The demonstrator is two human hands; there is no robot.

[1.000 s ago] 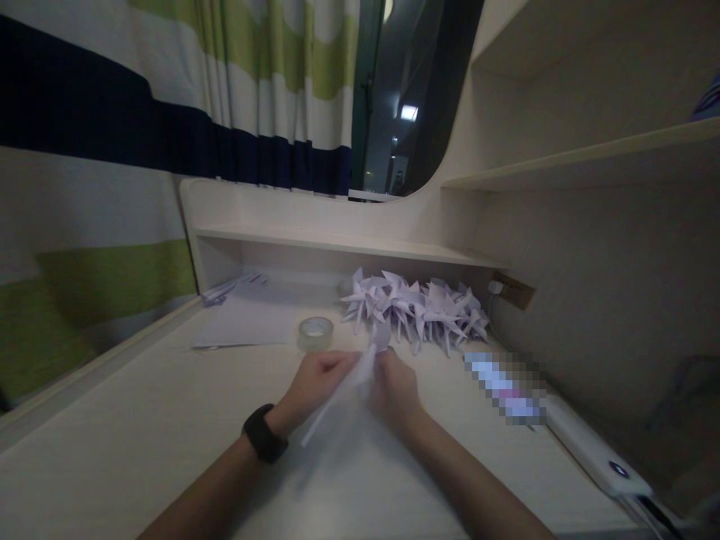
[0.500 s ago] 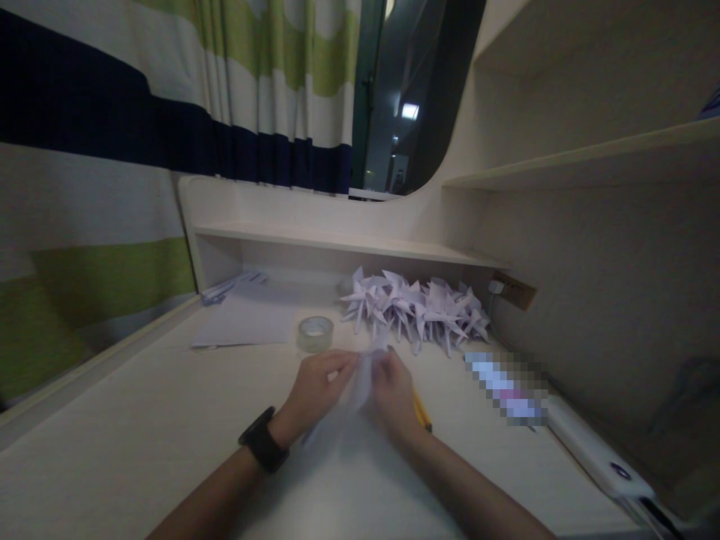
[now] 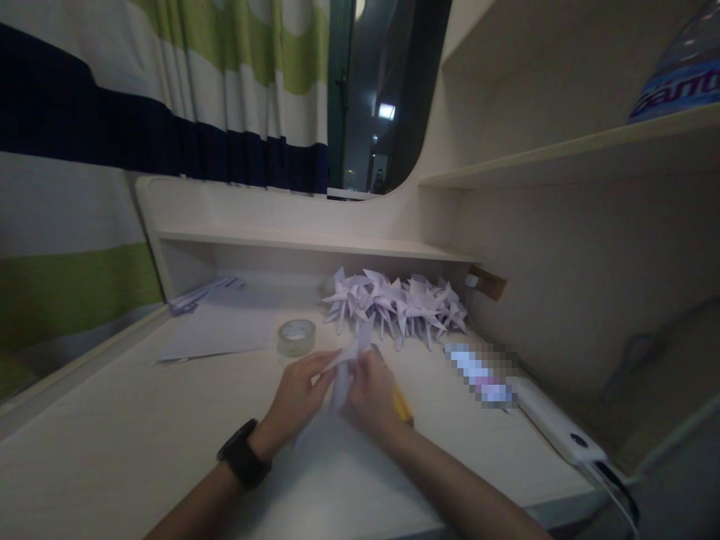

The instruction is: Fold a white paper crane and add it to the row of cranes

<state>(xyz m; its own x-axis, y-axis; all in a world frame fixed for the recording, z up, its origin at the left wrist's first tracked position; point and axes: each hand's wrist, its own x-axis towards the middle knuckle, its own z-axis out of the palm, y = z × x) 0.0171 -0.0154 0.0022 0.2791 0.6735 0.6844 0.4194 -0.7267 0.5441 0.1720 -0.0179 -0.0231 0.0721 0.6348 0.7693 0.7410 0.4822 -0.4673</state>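
Observation:
A white folded paper piece, blurred by motion, is held up between my two hands above the desk. My left hand, with a black watch on its wrist, pinches the paper's left part between thumb and fingers. On the other side my right hand is closed around the paper; its fingertips are partly hidden. One paper strip points up and away, in front of a heap of folded paper pinwheels. Beside my right hand lies a yellow-handled tool, partly covered by that hand.
A roll of clear tape sits left of centre on the desk. Behind it to the left lie white paper sheets. At right are a blurred-out phone-like object and a white power strip with cables. A bottle stands on the upper shelf.
The view has swung right, so the desk items appear further left and more of the bottle shows. The paper between my hands has turned, with its upper flaps now spread apart.

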